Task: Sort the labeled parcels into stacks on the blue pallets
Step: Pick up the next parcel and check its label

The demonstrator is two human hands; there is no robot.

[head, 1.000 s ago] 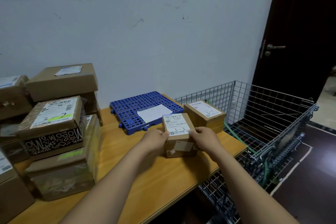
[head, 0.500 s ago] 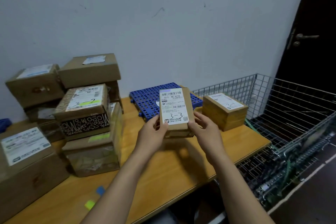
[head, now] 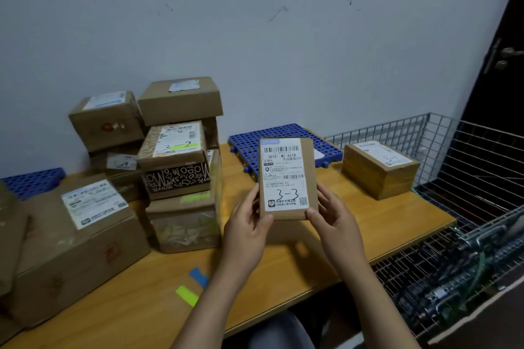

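The person held a small parcel point(head: 286, 178) up in the air over the table point(head: 141, 286). The left hand point(head: 249, 224) pinched its lower left side and the right hand point(head: 331, 218) pinched its lower right side, thumbs on the front. The parcel stood tall, long side up and down, with its label facing the person. On the label was a hand-written "3-3". A blue pallet point(head: 246, 142) lay flat on the table right behind the parcel, farther from the person, against the wall. Both hands looked about as near to it as each other. I think the parcel would need to go forward and be laid down flat. Most of the pallet top looked bare, with a white paper point(head: 318, 153) peeking out on its right part. A stack of boxes point(head: 173, 144) stood close on the pallet's left, and a brown box point(head: 380, 170) sat just beside it on the right. Past that box the table ended at a wire cage point(head: 453, 150). Another blue pallet point(head: 34, 181) showed far to the left, behind more boxes.
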